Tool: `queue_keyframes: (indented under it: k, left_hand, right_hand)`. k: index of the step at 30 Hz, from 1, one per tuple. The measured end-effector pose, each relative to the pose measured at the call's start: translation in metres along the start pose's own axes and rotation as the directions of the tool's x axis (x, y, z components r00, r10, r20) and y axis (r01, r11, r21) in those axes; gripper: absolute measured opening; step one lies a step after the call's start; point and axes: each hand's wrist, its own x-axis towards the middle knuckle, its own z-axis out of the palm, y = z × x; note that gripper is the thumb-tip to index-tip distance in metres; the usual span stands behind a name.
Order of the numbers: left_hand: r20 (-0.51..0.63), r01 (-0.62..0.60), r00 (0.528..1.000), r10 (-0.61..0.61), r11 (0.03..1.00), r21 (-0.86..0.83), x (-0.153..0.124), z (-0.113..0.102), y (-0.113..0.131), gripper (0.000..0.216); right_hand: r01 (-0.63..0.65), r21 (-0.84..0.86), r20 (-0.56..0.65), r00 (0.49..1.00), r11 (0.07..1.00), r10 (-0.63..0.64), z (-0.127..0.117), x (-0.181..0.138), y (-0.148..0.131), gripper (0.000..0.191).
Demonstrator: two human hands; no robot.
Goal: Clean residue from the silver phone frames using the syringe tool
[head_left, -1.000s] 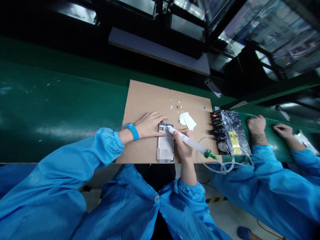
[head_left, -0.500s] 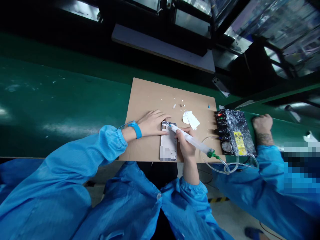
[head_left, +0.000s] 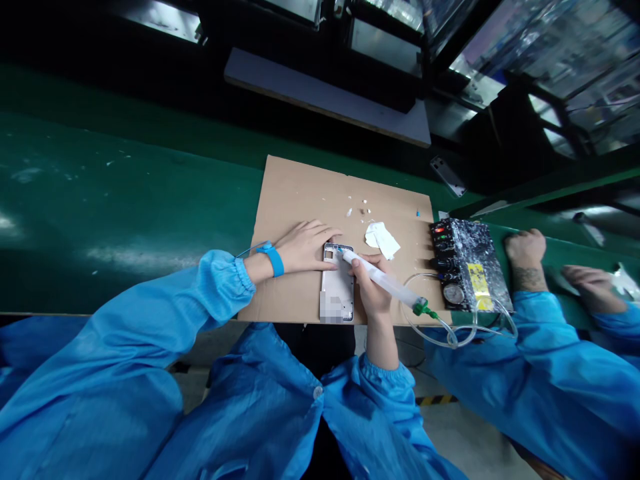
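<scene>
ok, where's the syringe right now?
In the head view, right of centre: the syringe is in the right hand, tip at the far end of the grey phone frame, green end towards the black control box.

Left arm (head_left: pixel 165 313) slants in from the left, blue sleeve gathered short of the left wrist (head_left: pixel 257 269); left hand (head_left: pixel 305 247) palm down, fingers extended forward and right, thumb apart from them. Right arm (head_left: pixel 390 393) points forward, cuff ending below the bare right wrist (head_left: pixel 383 333); right hand (head_left: pixel 373 290) curled in pen-style grip, thumb pressing, hands near each other, not touching
</scene>
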Motion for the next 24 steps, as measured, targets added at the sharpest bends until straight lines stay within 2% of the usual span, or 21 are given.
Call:
queue_keyframes:
  k: [11,17,20,22,23,24]
  left_hand:
    - [-0.014,-0.029,1.000,0.028,0.999,-0.021,-0.001,0.002,-0.004,0.071]
    - [-0.013,-0.012,1.000,0.012,1.000,-0.020,0.000,0.000,-0.009,0.081]
    - [-0.047,0.030,0.999,-0.027,0.998,0.050,0.005,-0.019,-0.027,0.087]
    - [-0.146,0.133,0.983,-0.114,0.983,0.124,0.008,-0.043,-0.051,0.089]
    - [-0.243,0.218,0.954,-0.177,0.964,0.155,0.008,-0.057,-0.066,0.087]
    - [-0.374,0.323,0.895,-0.243,0.931,0.168,0.006,-0.073,-0.082,0.084]
  right_hand:
    - [-0.008,0.017,-0.008,1.000,1.000,0.008,0.000,0.000,0.000,0.059]
    - [-0.021,0.069,-0.059,0.998,0.997,0.025,-0.002,-0.002,-0.002,0.060]
    - [-0.023,0.090,-0.130,0.991,0.996,0.034,-0.002,-0.002,-0.001,0.060]
    - [-0.022,0.093,-0.162,0.986,0.995,0.037,-0.003,-0.002,0.000,0.060]
    - [-0.020,0.095,-0.169,0.985,0.995,0.036,-0.003,-0.002,0.001,0.060]
    - [-0.016,0.098,-0.172,0.985,0.995,0.033,-0.003,-0.002,0.002,0.060]
